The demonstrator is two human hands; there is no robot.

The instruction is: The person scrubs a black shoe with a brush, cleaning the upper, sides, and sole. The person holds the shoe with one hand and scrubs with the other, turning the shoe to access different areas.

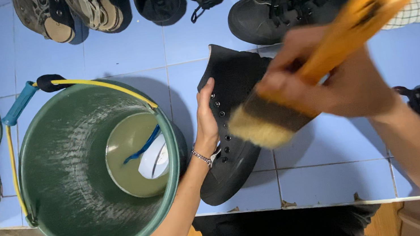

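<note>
My left hand (207,121) steadies the black sneaker (234,125), fingers spread flat on it; my right hand (330,79) grips the yellow brush (325,51) (blurred) beside the green bucket (59,179).

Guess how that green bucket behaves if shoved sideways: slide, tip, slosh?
The green bucket probably slides rather than tips: it looks wide, and the murky water sits low in it. A sharp push would likely slosh that water and shift the small white scoop lying in it. Its yellow handle rests loose on the rim and may swing.
</note>
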